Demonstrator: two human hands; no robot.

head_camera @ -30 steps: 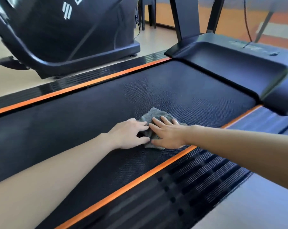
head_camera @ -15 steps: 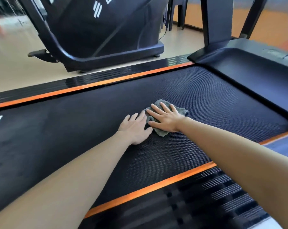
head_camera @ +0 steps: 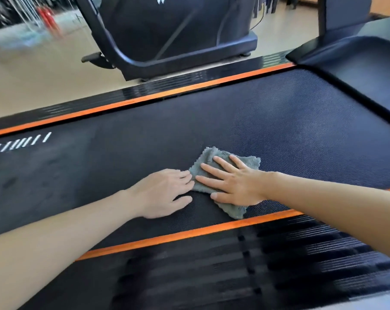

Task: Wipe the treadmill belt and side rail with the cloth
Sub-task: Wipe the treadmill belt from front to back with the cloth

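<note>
Markings, short and white, sit at the far left of the black treadmill belt, which runs between two orange-edged side rails: the far side rail towards the top of the view and the near side rail, blurred, at the bottom. Beyond the far rail a dark exercise machine stands on the pale floor. Near the belt's middle the left hand lies flat and open on the belt, its straight fingertips touching the left edge of the grey cloth. The cloth lies on the belt, close to the near rail's orange stripe. The right hand presses on it, palm down, fingers spread and straight. At far right rises the treadmill's dark motor cover.
</note>
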